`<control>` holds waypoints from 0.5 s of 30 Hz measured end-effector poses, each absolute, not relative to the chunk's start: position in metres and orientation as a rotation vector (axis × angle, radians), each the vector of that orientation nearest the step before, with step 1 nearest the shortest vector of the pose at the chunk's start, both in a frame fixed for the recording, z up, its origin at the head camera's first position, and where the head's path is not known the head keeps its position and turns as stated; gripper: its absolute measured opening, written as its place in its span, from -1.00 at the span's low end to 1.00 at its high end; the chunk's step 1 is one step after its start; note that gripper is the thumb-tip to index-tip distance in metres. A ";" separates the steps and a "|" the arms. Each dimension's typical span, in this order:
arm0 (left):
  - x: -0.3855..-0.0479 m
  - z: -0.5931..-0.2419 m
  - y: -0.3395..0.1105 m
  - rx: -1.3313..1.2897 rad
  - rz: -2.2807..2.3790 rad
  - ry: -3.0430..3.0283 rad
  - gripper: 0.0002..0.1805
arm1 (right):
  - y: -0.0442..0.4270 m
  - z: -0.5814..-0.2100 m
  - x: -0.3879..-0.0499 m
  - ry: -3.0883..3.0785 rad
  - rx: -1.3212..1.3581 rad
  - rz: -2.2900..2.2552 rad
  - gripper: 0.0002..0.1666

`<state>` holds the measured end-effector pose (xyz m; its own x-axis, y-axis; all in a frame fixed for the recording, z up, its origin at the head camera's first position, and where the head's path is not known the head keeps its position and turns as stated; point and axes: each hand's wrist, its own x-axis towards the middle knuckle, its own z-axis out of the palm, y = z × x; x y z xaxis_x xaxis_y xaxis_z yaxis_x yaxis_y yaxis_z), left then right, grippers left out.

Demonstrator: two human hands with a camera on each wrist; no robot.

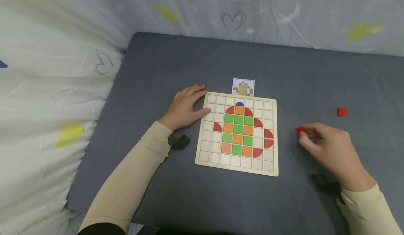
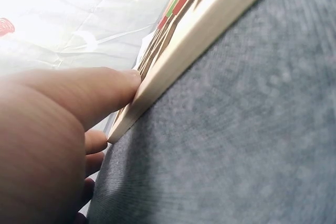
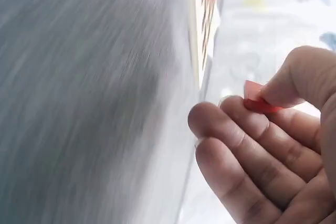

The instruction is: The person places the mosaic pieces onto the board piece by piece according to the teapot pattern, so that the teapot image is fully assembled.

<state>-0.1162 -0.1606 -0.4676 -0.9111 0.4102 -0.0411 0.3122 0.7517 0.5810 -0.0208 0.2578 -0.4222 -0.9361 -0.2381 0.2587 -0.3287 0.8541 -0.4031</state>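
A square wooden grid board (image 1: 206,156) lies on the table, its cells partly filled with green and orange squares, red quarter-circle pieces and a blue half-round piece (image 1: 240,104). My left hand (image 1: 187,108) rests at the board's upper left edge, thumb on the rim and fingers extended; the left wrist view shows the thumb (image 2: 105,90) touching the wooden edge. To the right of the board, my right hand (image 1: 329,147) pinches a red piece (image 3: 256,98) between thumb and fingertips, above the table. Part of that piece is hidden by the thumb.
A small printed pattern card (image 1: 243,86) lies at the board's far edge, its lower part covered. Another red piece (image 1: 342,112) lies on the grey tablecloth (image 1: 164,70) beyond my right hand. A white patterned curtain (image 1: 202,3) hangs behind and at the left.
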 end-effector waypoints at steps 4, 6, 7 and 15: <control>-0.117 -0.469 -0.158 0.571 0.883 2.781 -0.22 | 0.236 -0.420 -0.035 -2.871 0.604 0.651 -0.69; -0.116 -0.469 -0.158 0.568 0.886 2.781 -0.22 | 0.223 -0.420 -0.042 -2.864 0.687 0.627 -0.65; -0.116 -0.470 -0.158 0.565 0.887 2.782 -0.22 | 0.216 -0.420 -0.045 -2.862 0.725 0.626 -0.62; -0.116 -0.470 -0.162 0.571 0.893 2.786 -0.22 | 0.152 -0.420 -0.070 -2.894 0.944 0.736 -0.68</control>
